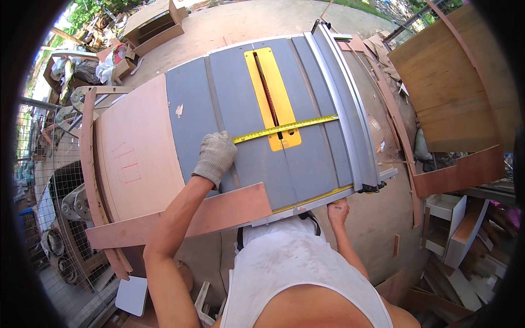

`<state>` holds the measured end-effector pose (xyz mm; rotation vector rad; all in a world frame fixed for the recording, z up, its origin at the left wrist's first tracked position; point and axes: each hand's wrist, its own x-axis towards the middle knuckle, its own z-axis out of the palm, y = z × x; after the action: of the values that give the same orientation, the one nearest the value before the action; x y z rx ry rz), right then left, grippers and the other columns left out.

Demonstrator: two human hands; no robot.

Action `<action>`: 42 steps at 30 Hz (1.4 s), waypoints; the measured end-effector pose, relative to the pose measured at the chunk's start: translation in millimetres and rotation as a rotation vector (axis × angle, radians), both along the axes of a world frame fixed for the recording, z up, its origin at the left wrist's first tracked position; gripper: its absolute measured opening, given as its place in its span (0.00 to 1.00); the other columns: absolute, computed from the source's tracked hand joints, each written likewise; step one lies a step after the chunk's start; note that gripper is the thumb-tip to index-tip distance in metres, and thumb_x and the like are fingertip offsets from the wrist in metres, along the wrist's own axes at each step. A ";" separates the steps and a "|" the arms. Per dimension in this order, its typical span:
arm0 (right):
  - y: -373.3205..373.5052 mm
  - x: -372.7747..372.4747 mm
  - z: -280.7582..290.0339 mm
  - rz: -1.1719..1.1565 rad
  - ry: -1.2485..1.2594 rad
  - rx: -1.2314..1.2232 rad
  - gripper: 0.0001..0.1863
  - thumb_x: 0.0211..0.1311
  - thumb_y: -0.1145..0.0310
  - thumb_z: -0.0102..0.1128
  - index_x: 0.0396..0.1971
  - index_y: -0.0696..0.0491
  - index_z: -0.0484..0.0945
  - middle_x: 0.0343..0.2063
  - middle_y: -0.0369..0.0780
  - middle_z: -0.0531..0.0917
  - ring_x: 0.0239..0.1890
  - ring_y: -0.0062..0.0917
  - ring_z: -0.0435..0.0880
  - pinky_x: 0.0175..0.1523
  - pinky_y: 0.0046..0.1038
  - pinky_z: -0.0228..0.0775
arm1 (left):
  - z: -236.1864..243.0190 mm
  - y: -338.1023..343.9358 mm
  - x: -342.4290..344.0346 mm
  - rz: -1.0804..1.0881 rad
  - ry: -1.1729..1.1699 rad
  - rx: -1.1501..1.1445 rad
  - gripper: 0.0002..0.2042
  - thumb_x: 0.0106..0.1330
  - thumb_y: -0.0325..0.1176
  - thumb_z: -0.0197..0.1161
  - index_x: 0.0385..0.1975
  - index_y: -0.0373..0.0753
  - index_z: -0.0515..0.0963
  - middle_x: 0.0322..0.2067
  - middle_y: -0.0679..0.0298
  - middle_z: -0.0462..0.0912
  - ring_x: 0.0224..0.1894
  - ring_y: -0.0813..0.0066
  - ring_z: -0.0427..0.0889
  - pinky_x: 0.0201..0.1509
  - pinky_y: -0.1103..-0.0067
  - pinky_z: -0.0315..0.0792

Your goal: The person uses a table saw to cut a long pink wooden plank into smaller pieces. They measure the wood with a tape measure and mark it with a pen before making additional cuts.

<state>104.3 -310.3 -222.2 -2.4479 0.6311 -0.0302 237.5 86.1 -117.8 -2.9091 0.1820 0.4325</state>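
Observation:
My left hand (216, 156), in a grey knit work glove, is closed around a tape measure; its case is hidden by the glove. The yellow blade (311, 123) of the tape stretches right across the grey table saw top (235, 82) and ends against the silver rip fence (342, 104). It crosses the yellow throat plate (287, 101) near the front end of the saw blade (265, 90). Bare, my right hand (338, 212) is at the front rail (306, 205), left of the fence's front end. Its fingers are mostly hidden by the rail.
A wooden extension panel (136, 142) with red pencil lines adjoins the saw's left side. A reddish board (219, 210) lies along the front left edge. Plywood sheets (448, 82) lean at the right. A wooden box (153, 27) stands behind; offcuts and a drawer cabinet (445, 218) are lower right.

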 end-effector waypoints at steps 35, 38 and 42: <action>-41.7 23.9 14.6 -0.084 0.614 0.979 0.08 0.39 0.79 0.63 0.24 0.60 0.76 0.19 0.43 0.79 0.18 0.29 0.79 0.20 0.31 0.72 | 7.3 -9.4 15.1 -0.017 -0.034 -0.078 0.10 0.65 0.33 0.47 0.35 0.36 0.76 0.32 0.53 0.81 0.37 0.59 0.81 0.45 0.67 0.72; -20.7 16.4 24.8 -0.035 0.417 0.590 0.17 0.43 0.74 0.66 0.36 0.62 0.74 0.27 0.47 0.81 0.29 0.39 0.82 0.33 0.37 0.75 | 9.8 -12.0 16.8 0.053 0.023 -0.078 0.10 0.66 0.33 0.47 0.37 0.37 0.75 0.34 0.55 0.80 0.38 0.58 0.81 0.43 0.66 0.73; 15.2 5.0 31.1 0.123 0.066 0.111 0.30 0.47 0.64 0.69 0.49 0.61 0.68 0.39 0.54 0.80 0.47 0.53 0.76 0.53 0.42 0.67 | 6.2 -13.2 15.3 0.152 0.001 -0.080 0.09 0.66 0.32 0.48 0.37 0.37 0.74 0.35 0.56 0.80 0.39 0.59 0.81 0.43 0.66 0.74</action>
<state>109.3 -295.0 -191.0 -2.3831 0.4957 0.1318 252.8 73.0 -111.7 -3.0133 -0.0222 0.4603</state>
